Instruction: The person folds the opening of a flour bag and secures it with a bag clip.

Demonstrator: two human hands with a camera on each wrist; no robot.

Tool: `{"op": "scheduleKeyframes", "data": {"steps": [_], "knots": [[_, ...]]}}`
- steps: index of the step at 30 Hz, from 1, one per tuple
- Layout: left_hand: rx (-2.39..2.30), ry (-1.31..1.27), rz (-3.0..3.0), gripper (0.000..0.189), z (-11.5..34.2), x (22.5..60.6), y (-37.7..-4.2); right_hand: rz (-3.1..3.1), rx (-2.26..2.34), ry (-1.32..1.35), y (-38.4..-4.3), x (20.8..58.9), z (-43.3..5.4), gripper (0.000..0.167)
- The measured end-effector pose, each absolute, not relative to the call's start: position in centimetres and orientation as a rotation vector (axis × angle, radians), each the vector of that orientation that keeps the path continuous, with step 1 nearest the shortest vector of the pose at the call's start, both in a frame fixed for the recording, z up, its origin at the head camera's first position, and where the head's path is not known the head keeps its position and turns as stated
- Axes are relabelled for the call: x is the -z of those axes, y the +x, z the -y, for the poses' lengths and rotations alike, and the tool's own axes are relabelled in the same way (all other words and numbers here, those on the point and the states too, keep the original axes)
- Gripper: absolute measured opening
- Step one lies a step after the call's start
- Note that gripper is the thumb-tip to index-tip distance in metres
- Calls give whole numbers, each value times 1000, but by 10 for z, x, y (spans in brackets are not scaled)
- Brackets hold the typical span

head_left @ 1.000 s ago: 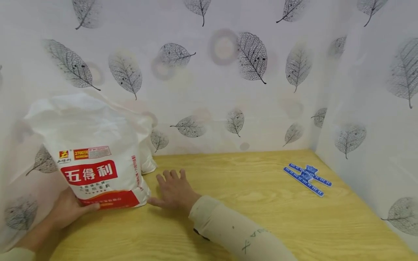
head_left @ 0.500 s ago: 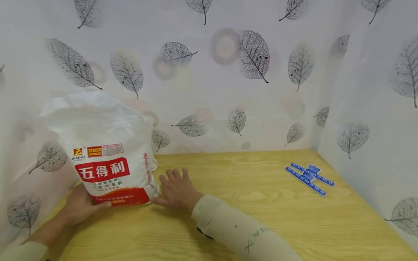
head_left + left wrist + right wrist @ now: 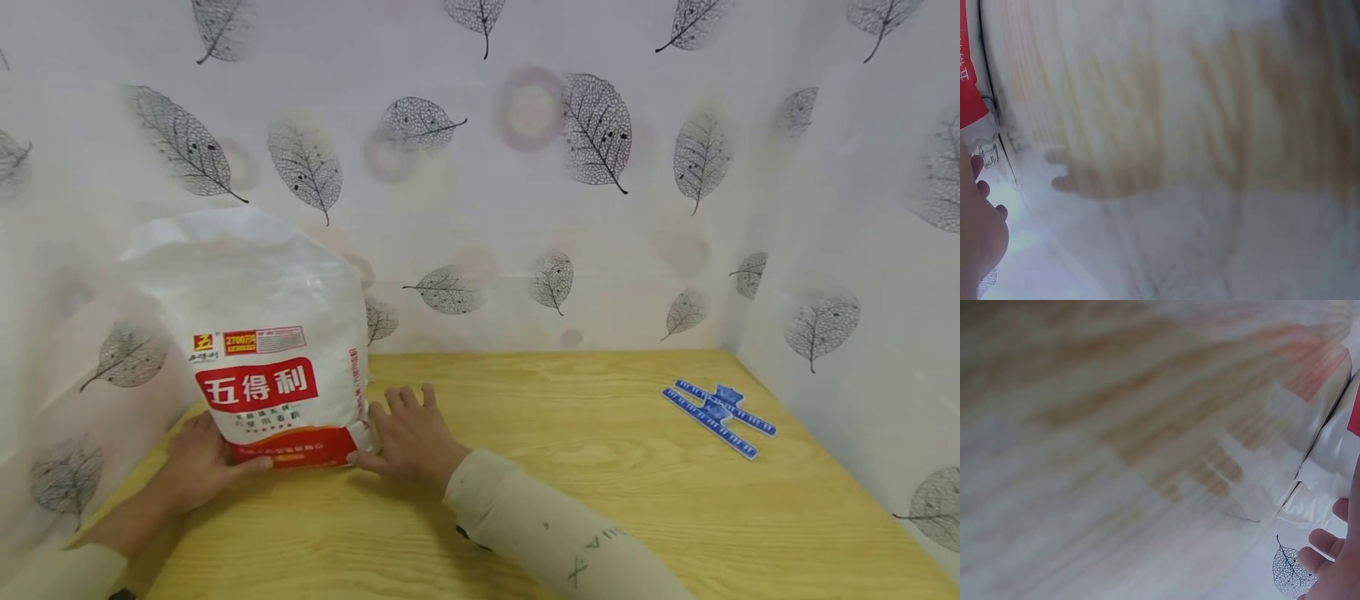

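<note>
A white flour bag (image 3: 258, 292) with red printed labels stands on the left of the table in the head view, its crumpled top leaning to the left. My left hand (image 3: 198, 462) is at its lower left side, thumb along the bottom front edge and fingers reaching back along the side. At the lower right corner, my right hand (image 3: 412, 437) touches the bag with its thumb, the other fingers extended forward beside it. Fingertips of the left hand (image 3: 982, 231) show in the left wrist view, and of the right hand (image 3: 1335, 569) in the right wrist view.
Two long blue plastic clips (image 3: 716, 412) lie close together at the right of the wood-grain table (image 3: 570, 500). A pale curtain (image 3: 480, 208) printed with leaves encloses the back and sides.
The bag has shifted to the right and stands straighter, the left hand moving along with it. The right hand stays at the right corner. A white bulge behind the bag has become mostly hidden.
</note>
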State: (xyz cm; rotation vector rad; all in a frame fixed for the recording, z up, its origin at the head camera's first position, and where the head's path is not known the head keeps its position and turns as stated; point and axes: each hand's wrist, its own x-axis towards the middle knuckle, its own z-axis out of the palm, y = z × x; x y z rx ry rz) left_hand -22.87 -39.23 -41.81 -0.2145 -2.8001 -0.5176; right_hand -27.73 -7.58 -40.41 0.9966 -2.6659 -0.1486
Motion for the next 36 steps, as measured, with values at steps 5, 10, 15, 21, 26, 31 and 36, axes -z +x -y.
{"op": "scheduleKeyframes", "data": {"steps": [5,10,15,21,26,31,36], "knots": [[498,-175,2841,99,389,417,-226,2648,163,1016,-277,404,77,72],[468,-172,2865,97,387,419,-221,2667,168,1016,-272,405,78,74],[535,-182,2879,94,386,421,-222,2677,150,1000,-271,407,77,75],[550,-174,2890,89,387,420,-225,2672,143,1012,-274,407,76,78],[547,-236,2854,84,384,421,-227,2704,162,993,-274,408,74,78],[573,-280,2851,84,378,421,-231,2692,249,959,-274,410,71,75],[562,-262,2878,88,374,417,-232,2689,267,942,-275,408,69,75]]}}
